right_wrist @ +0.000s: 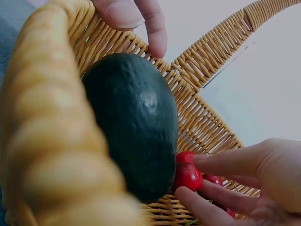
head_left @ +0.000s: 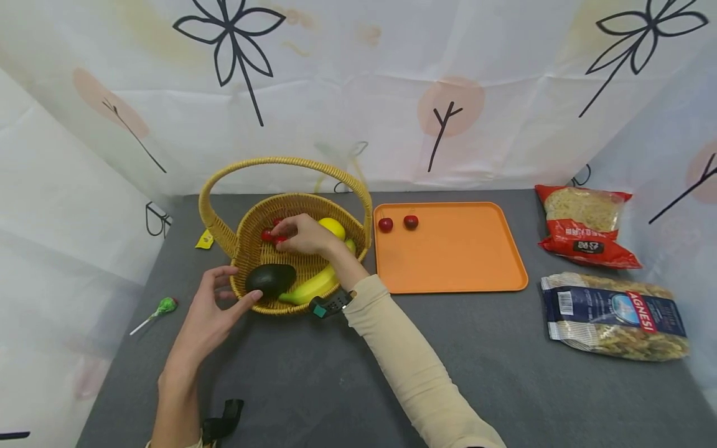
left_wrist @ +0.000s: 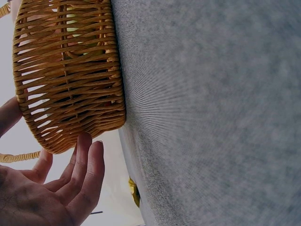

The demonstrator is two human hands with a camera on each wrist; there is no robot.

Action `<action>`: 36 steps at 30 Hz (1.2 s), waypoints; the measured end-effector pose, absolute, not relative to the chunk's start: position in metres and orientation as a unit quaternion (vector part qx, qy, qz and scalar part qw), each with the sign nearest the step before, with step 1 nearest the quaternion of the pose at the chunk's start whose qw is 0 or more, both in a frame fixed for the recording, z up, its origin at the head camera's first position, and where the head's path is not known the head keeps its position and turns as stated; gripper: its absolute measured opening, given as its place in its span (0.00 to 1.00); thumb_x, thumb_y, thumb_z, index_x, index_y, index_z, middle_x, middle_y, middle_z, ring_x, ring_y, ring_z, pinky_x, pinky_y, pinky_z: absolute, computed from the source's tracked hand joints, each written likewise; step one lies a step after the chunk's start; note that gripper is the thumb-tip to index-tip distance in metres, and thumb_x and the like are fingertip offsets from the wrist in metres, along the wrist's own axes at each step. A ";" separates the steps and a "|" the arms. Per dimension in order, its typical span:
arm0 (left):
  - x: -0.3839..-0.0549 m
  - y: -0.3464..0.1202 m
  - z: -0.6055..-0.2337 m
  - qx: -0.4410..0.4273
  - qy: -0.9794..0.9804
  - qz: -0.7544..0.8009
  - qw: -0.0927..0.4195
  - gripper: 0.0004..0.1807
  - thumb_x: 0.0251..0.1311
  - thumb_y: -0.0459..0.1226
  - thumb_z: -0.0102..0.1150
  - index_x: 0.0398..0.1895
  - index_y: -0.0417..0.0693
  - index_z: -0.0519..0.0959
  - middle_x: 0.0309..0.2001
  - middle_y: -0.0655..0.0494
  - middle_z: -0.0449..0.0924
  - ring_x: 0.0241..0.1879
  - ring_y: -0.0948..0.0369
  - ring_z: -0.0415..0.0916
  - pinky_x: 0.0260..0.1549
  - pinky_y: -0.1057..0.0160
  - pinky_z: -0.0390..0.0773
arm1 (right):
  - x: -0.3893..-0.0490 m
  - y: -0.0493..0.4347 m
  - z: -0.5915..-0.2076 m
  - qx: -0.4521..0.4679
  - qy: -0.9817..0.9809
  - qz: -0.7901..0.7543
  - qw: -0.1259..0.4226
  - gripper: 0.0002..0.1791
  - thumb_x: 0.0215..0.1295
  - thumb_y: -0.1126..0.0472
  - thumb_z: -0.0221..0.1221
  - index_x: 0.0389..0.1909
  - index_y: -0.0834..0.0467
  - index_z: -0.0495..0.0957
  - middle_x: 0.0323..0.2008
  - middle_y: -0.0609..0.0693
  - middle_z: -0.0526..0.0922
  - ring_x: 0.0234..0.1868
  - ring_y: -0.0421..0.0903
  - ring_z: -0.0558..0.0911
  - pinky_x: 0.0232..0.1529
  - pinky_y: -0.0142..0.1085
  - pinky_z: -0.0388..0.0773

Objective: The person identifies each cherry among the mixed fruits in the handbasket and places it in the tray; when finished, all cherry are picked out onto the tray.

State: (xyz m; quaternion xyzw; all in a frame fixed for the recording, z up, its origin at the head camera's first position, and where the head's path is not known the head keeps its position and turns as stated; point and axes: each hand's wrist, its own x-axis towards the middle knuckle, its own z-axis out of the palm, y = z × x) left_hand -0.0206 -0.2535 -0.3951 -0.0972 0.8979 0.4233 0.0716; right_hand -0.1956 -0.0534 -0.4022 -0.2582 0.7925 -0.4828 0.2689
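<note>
A yellow wicker basket (head_left: 299, 198) with a tall handle stands at the back left of the table. My left hand (head_left: 210, 314) holds its left rim, thumb over the edge and fingers against the outer wall (left_wrist: 70, 84). Inside, my right hand (head_left: 308, 235) has thumb and fingertips around a red cherry (right_wrist: 188, 177). More cherries (head_left: 267, 235) lie by those fingers, partly hidden. A dark green avocado (head_left: 271, 279) rests near the left thumb. A banana (head_left: 313, 287) lies at the basket's front, and a yellow lemon (head_left: 333, 228) sits behind the right wrist.
Right of the basket lies an orange tray (head_left: 448, 255) bearing two cherries (head_left: 411, 222). A red noodle bag (head_left: 588, 227) and a blue-labelled pasta bag (head_left: 616, 316) lie at the right. A green lollipop (head_left: 166, 305) and a small yellow packet (head_left: 205, 239) are at the left.
</note>
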 end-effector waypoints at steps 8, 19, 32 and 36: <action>-0.020 -0.253 -0.395 -0.099 0.898 0.423 0.073 0.47 0.73 0.58 0.66 0.81 0.44 0.56 0.75 0.33 0.66 0.70 0.38 0.73 0.58 0.41 0.81 | -0.196 -0.055 -0.402 -0.271 0.797 -0.447 0.302 0.21 0.77 0.63 0.64 0.68 0.61 0.82 0.68 0.59 0.84 0.68 0.55 0.84 0.63 0.39 0.84; -0.021 -0.254 -0.397 -0.106 0.897 0.422 0.081 0.48 0.73 0.57 0.67 0.82 0.44 0.55 0.76 0.34 0.65 0.70 0.38 0.73 0.58 0.43 0.80 | -0.196 -0.055 -0.402 -0.294 0.793 -0.421 0.327 0.22 0.75 0.65 0.64 0.68 0.58 0.83 0.64 0.58 0.86 0.51 0.47 0.85 0.52 0.33 0.84; -0.020 -0.252 -0.394 -0.104 0.895 0.427 0.079 0.48 0.73 0.59 0.66 0.82 0.45 0.55 0.76 0.34 0.65 0.70 0.39 0.73 0.57 0.44 0.80 | -0.190 -0.040 -0.393 -0.280 0.753 -0.533 0.265 0.21 0.74 0.70 0.65 0.66 0.62 0.82 0.64 0.61 0.85 0.44 0.61 0.92 0.49 0.41 0.90; -0.020 -0.252 -0.394 -0.103 0.896 0.426 0.075 0.47 0.73 0.58 0.66 0.81 0.44 0.56 0.75 0.34 0.66 0.69 0.39 0.73 0.57 0.43 0.80 | -0.183 -0.029 -0.379 -0.280 0.740 -0.552 0.262 0.21 0.75 0.68 0.66 0.66 0.61 0.82 0.59 0.61 0.86 0.47 0.69 0.90 0.54 0.52 0.89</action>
